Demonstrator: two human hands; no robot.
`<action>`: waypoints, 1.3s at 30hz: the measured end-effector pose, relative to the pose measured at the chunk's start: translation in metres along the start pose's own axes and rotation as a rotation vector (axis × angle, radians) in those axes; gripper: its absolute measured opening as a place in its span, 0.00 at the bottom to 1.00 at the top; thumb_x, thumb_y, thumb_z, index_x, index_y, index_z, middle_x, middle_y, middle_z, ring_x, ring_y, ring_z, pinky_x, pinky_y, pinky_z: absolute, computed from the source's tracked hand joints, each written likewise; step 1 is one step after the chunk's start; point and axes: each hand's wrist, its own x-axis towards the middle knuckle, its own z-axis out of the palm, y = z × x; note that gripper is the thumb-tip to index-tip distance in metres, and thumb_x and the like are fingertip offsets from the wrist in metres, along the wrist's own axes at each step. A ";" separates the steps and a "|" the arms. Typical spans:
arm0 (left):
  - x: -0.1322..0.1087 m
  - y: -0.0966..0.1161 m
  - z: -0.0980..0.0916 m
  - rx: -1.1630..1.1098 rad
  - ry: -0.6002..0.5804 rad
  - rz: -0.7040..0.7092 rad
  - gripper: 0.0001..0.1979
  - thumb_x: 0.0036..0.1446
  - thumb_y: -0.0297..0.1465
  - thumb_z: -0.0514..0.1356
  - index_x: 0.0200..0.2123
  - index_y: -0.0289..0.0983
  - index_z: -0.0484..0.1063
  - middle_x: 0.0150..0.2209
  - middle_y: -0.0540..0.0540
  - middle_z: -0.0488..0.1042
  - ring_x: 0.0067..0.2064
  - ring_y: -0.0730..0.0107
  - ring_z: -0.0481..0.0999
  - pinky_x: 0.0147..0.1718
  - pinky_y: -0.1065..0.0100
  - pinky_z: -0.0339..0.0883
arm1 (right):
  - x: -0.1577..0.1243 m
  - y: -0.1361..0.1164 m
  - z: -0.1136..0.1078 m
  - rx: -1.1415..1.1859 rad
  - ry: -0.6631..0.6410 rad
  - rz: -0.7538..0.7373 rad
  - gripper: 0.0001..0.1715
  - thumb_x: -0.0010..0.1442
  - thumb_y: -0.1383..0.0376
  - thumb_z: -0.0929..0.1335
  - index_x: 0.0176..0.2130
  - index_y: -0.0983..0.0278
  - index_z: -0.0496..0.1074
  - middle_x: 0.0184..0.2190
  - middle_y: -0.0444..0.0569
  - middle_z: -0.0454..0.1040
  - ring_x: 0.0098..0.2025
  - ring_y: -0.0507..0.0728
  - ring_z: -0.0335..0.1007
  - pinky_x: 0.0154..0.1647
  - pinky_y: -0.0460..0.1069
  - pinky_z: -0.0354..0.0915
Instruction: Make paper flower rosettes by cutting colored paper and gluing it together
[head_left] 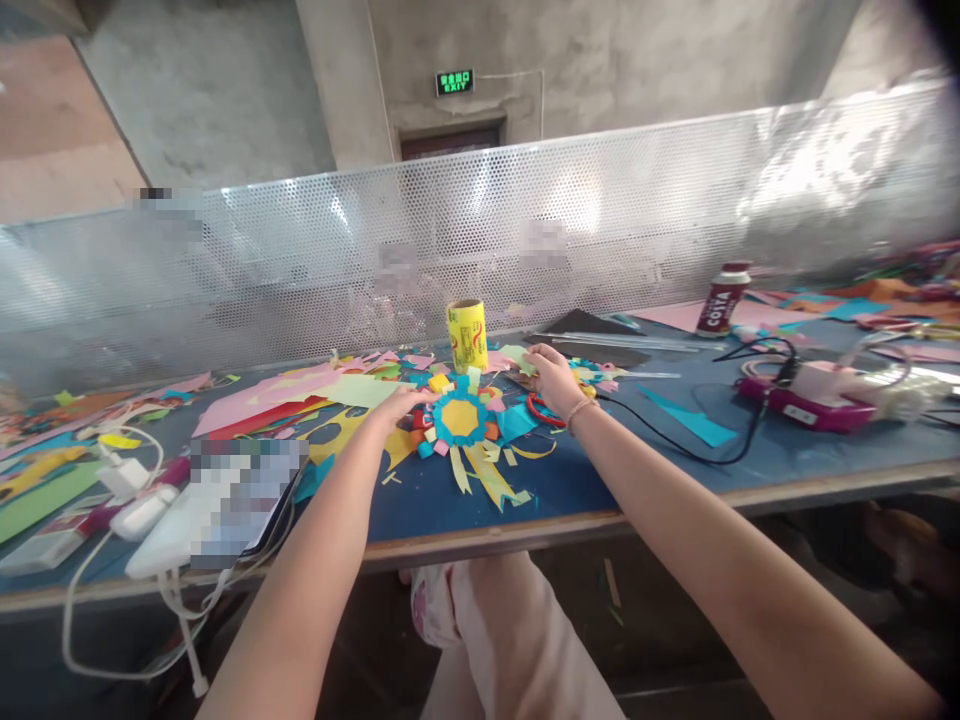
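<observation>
A paper flower, with a yellow middle, a ring of blue petals, small coloured tabs and yellow ribbon tails, is in front of me near the table's front edge. My left hand is at its left side, with the fingers closed on its edge; the fingertips are partly hidden. Right of the flower, my right hand pinches a light green piece of paper. Red-handled scissors lie just below that hand, beside a blue piece of paper.
Behind the flower stands a yellow tape roll. Coloured paper sheets and scraps cover the left. A phone and white cables lie front left. To the right are a purple power strip, black cord and dark red bottle. A perforated metal screen borders the back.
</observation>
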 end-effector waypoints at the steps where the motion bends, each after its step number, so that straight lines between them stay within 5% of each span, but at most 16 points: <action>1: -0.003 0.003 0.002 -0.023 0.004 -0.009 0.16 0.35 0.34 0.70 0.29 0.35 0.72 0.24 0.49 0.73 0.24 0.73 0.71 0.23 0.72 0.63 | 0.000 0.000 0.000 0.000 0.002 0.003 0.17 0.35 0.61 0.74 0.22 0.62 0.63 0.23 0.40 0.61 0.30 0.51 0.69 0.30 0.47 0.68; 7: -0.011 0.010 0.006 -0.250 -0.159 -0.085 0.17 0.34 0.31 0.71 0.29 0.34 0.70 0.25 0.48 0.74 0.26 0.71 0.74 0.27 0.70 0.69 | 0.002 0.001 -0.002 0.014 -0.007 -0.009 0.16 0.37 0.62 0.74 0.22 0.62 0.63 0.22 0.40 0.62 0.29 0.50 0.68 0.29 0.46 0.68; 12: -0.011 0.010 0.007 -0.291 -0.162 -0.085 0.15 0.34 0.24 0.71 0.24 0.33 0.68 0.22 0.48 0.73 0.23 0.71 0.74 0.25 0.70 0.70 | 0.002 0.001 -0.001 0.028 -0.004 -0.003 0.16 0.38 0.62 0.74 0.22 0.62 0.63 0.22 0.40 0.64 0.30 0.50 0.69 0.30 0.46 0.69; 17: -0.010 0.012 0.001 -0.365 -0.002 -0.028 0.15 0.32 0.19 0.70 0.25 0.32 0.68 0.21 0.47 0.73 0.22 0.69 0.74 0.23 0.69 0.69 | 0.001 0.000 -0.001 0.032 -0.008 -0.001 0.15 0.38 0.63 0.73 0.22 0.62 0.63 0.22 0.40 0.64 0.29 0.50 0.68 0.30 0.46 0.69; 27: 0.005 0.011 -0.007 -0.751 0.393 0.373 0.21 0.27 0.23 0.71 0.27 0.34 0.67 0.22 0.52 0.71 0.23 0.74 0.72 0.25 0.70 0.68 | -0.007 -0.006 0.006 0.129 -0.109 -0.046 0.15 0.38 0.63 0.74 0.23 0.61 0.64 0.23 0.41 0.67 0.31 0.51 0.71 0.32 0.46 0.69; 33: 0.011 0.010 -0.008 -0.825 0.677 0.615 0.24 0.29 0.27 0.72 0.31 0.37 0.63 0.27 0.53 0.72 0.28 0.75 0.73 0.31 0.69 0.69 | -0.026 -0.011 0.018 0.184 -0.404 0.047 0.15 0.41 0.62 0.75 0.25 0.61 0.66 0.28 0.42 0.72 0.36 0.54 0.73 0.35 0.49 0.70; 39: 0.007 0.018 -0.010 -0.900 0.680 0.659 0.22 0.35 0.30 0.71 0.31 0.37 0.63 0.29 0.52 0.72 0.30 0.74 0.74 0.32 0.69 0.69 | -0.055 -0.001 0.045 0.098 -0.675 0.264 0.16 0.38 0.63 0.77 0.23 0.65 0.68 0.34 0.45 0.73 0.34 0.53 0.73 0.37 0.49 0.71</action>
